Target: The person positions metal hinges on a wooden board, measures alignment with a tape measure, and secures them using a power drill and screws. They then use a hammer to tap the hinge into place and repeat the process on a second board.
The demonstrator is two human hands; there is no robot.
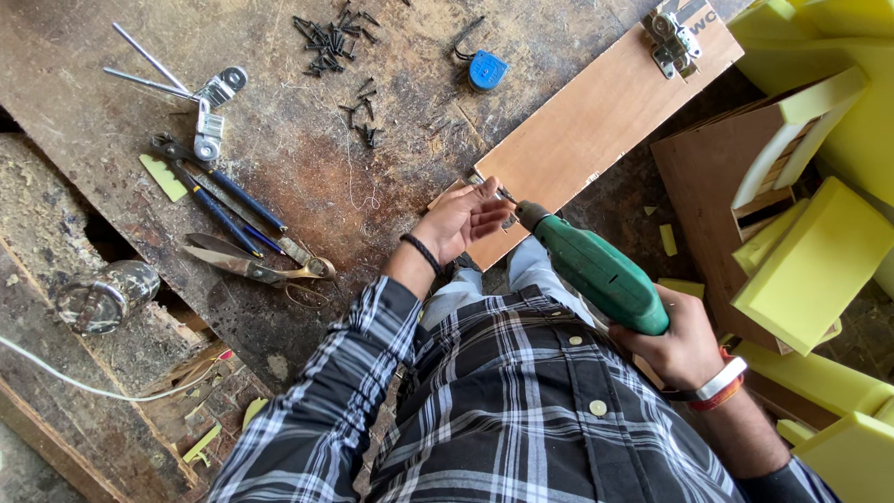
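Right grip [684, 340] holds green drill [601, 272] | left grip [466, 216] (fingertips) at bit, board [596, 121] edge

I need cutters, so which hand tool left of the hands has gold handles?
The large scissors, lowest of the tools and nearest the left hand; the pliers above them have blue grips.

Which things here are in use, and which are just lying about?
In use: green drill, gripped by the right hand; left hand, fingers at the drill tip; wooden board under the tip.

Lying about: scissors, blue-handled pliers, black screws, blue tape measure, yellow foam blocks, metal bracket.
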